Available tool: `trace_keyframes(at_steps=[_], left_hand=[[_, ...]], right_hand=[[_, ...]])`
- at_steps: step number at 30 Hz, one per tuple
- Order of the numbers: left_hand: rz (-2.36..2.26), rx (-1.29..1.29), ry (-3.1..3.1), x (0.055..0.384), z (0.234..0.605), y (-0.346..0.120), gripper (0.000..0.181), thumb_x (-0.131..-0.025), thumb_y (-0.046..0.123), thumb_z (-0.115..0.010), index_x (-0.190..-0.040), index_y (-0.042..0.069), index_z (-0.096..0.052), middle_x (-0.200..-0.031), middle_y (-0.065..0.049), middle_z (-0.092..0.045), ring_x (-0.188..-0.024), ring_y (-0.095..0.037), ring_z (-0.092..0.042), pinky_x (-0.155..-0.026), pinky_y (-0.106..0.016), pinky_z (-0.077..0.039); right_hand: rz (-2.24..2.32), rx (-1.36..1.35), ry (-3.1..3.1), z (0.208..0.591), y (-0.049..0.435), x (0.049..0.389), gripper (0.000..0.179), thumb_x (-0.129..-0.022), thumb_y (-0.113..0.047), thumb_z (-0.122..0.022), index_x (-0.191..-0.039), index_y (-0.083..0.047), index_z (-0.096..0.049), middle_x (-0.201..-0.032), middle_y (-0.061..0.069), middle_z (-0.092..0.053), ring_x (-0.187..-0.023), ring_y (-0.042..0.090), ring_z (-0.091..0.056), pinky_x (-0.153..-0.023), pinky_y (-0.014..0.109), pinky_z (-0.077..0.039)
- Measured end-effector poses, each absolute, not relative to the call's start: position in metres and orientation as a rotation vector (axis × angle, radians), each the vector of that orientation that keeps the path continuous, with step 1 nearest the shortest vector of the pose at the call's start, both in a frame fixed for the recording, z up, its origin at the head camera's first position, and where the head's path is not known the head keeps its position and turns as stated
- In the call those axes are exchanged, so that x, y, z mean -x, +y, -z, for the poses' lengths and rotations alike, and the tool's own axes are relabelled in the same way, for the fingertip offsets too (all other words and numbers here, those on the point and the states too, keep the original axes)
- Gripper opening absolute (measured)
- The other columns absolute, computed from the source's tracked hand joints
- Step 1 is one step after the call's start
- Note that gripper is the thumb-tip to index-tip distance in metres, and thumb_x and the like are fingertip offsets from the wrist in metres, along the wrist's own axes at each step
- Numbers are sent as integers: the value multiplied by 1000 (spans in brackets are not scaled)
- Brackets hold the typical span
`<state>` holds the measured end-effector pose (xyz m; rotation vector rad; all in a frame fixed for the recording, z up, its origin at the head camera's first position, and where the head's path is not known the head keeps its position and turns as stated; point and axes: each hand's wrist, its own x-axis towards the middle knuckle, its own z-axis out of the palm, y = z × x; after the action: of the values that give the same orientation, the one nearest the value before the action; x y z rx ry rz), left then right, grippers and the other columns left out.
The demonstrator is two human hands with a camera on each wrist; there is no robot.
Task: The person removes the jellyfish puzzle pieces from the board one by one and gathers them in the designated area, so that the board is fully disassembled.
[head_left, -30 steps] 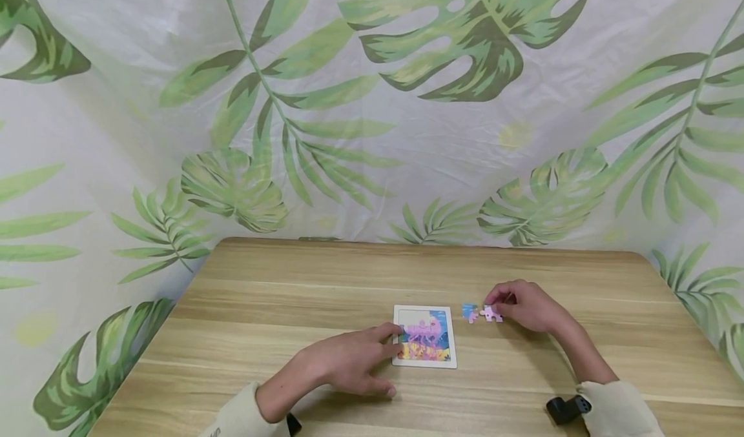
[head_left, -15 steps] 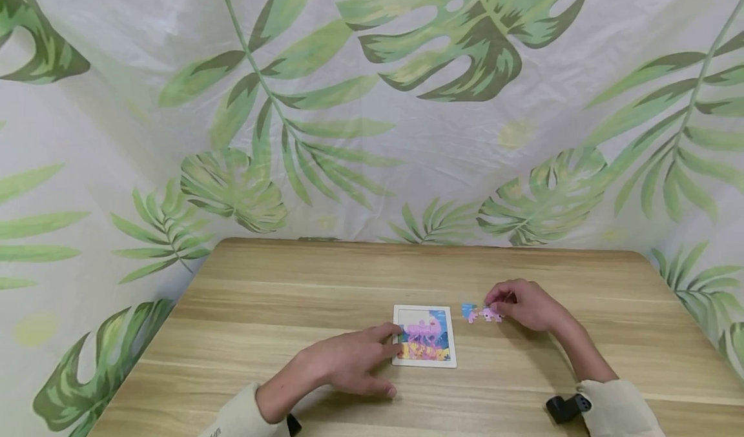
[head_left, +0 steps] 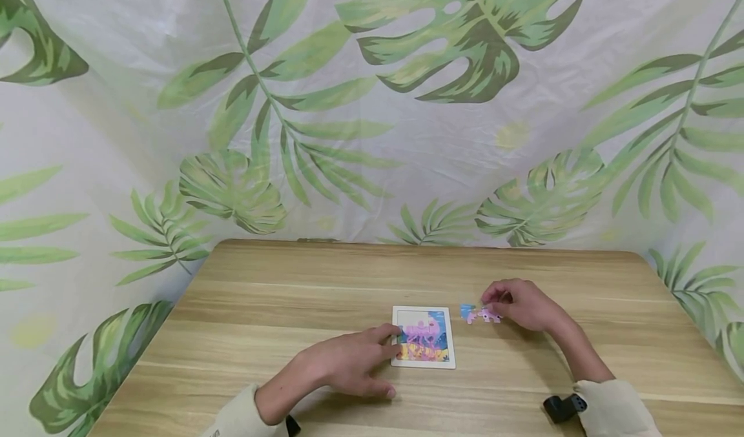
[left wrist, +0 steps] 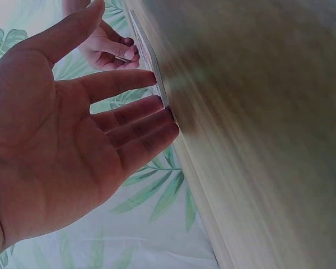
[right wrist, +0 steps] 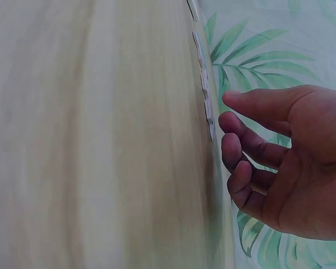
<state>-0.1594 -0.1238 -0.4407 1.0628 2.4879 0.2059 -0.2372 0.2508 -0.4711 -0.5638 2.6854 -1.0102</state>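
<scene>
A square jigsaw puzzle tray (head_left: 451, 337) with a white border lies on the table. Its pink sea-creature picture is partly filled, and a pale area shows at the upper left. My left hand (head_left: 349, 361) rests its fingertips at the tray's left edge, thumb spread away; the left wrist view shows this hand (left wrist: 67, 134) with fingers extended. Right of the tray lie loose puzzle pieces: a blue-and-pink piece (head_left: 467, 312) and a pink piece (head_left: 491, 315). My right hand (head_left: 526, 304) hovers at the pink piece. In the right wrist view its fingers are loosely curled, with nothing visible between thumb and forefinger.
The wooden table (head_left: 290, 295) extends around the tray and pieces. Behind it hangs a leaf-patterned cloth (head_left: 349, 133). A black device (head_left: 564, 408) is fixed at the right sleeve.
The pink piece under my right fingertips looks different, with dark spots showing; whether it turned or was uncovered I cannot tell. My left hand and the tray hold still.
</scene>
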Motion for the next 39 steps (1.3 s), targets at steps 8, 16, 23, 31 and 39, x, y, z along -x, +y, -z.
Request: trace_keyframes(at_steps=[8,16,23,31,39], left_hand=[[-207,-1051,2492,160,441,-122,73,-100,59,-69,-158,17,-56,-173,-4,-35,-152,-23,-49,-119,-39,-50],[-212,-1056,2499,160,440,-121,72,-100,57,-70,-158,15,-56,-173,-6,-35,-153,-25,-48,-120,-40,-50],[-221,-1052,2498,159,440,-121,73,-101,57,-69,-158,14,-56,-173,-8,-36,-155,-25,-46,-122,-41,-47],[-225,-1044,2490,159,439,-121,73,-101,57,-68,-158,13,-55,-173,-9,-35,-155,-26,-45,-123,-42,-47],[-248,-1049,2481,159,439,-121,71,-102,56,-69,-159,15,-55,-173,-9,-35,-154,-26,-46,-122,-41,-47]], right_hand=[[1031,603,2666,471,235,237,12,-97,-3,-73,-107,-8,-77,-97,1,-74,-86,14,-63,-74,25,-54],[990,731,2634,463,217,237,12,-97,-8,-76,-109,-8,-77,-99,0,-75,-89,10,-64,-78,24,-54],[962,805,2607,461,200,237,16,-98,-9,-76,-114,-6,-76,-106,4,-75,-94,10,-64,-83,27,-56],[921,883,2613,465,181,237,17,-97,-9,-78,-114,-8,-76,-100,1,-72,-88,11,-60,-80,26,-53],[887,880,2601,465,168,235,20,-95,-9,-81,-115,-8,-76,-102,3,-70,-90,15,-58,-79,25,-51]])
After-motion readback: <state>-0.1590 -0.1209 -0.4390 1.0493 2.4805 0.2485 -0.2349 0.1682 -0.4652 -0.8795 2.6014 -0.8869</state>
